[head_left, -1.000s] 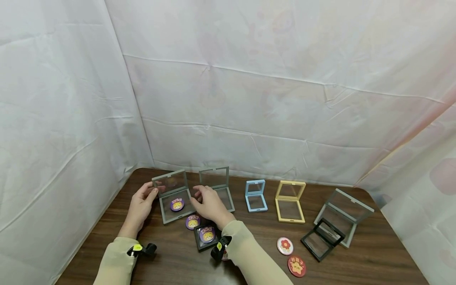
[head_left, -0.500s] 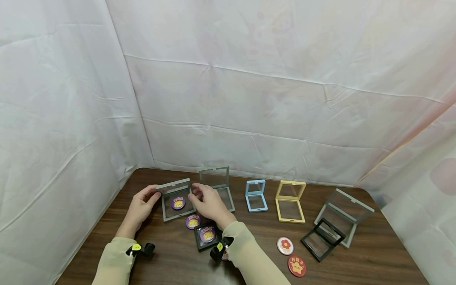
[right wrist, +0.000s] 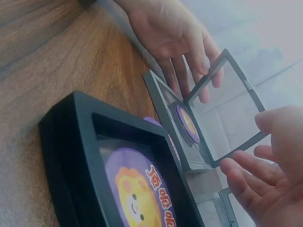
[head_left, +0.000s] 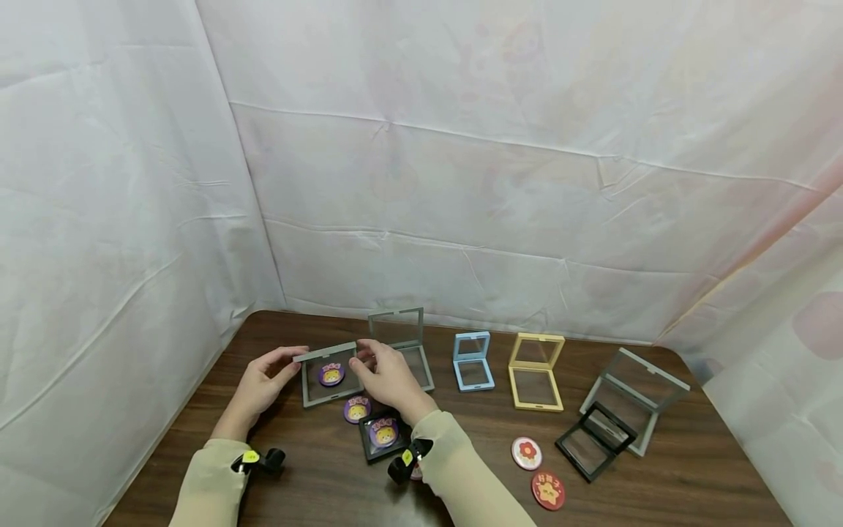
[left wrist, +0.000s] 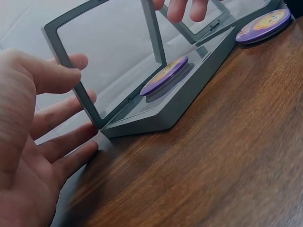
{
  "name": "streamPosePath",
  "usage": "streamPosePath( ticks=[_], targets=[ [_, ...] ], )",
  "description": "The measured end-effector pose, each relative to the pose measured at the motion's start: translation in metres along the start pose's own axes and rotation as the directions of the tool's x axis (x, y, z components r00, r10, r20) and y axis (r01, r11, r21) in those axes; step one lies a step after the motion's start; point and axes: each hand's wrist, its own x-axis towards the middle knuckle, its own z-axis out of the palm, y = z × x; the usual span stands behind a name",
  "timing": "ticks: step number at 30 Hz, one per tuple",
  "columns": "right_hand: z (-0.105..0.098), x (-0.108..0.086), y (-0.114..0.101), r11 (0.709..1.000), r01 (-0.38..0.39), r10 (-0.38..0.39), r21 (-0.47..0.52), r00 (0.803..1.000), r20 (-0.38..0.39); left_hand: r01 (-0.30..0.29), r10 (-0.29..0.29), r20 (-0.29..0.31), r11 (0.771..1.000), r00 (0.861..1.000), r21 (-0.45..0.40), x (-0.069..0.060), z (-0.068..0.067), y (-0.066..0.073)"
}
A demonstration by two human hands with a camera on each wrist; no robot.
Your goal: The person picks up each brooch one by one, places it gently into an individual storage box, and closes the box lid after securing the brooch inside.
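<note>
A grey display frame with a clear film window sits at the table's left, its lid partly raised. On the film in its base lies a round purple badge with a yellow cartoon face. My left hand pinches the left edge of the lid between thumb and index finger, the other fingers spread behind it. At the right edge my right hand holds the lid by thumb and fingertips. Just in front lies a second purple badge. A black frame with another purple badge in it lies by my right wrist.
Behind my right hand stands another opened grey frame. Farther right are a blue frame, a yellow frame, a large grey frame and a black frame. A flower badge and a red badge lie nearer.
The grey frame's lid has tipped forward and down from nearly upright, both hands following it. The frame and its badge have shifted slightly to the right.
</note>
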Motion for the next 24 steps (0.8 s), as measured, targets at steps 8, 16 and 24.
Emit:
streamPosePath(
  ticks=[8,16,24],
  targets=[
    [0.0,-0.001,-0.001,0.999,0.018,-0.018,-0.032,1.0,-0.004,-0.046,0.048,0.058,0.998,0.997,-0.048,-0.003,-0.003,-0.001],
    [0.001,-0.004,0.007,0.998,0.01,-0.01,-0.07,1.0,0.006,-0.054,0.052,0.095,0.998,0.994,0.017,-0.004,-0.002,-0.004],
    [-0.001,-0.007,0.011,0.996,0.007,-0.005,-0.093,1.0,0.023,-0.054,0.052,0.108,0.998,0.993,0.017,-0.003,-0.001,-0.003]
  ],
)
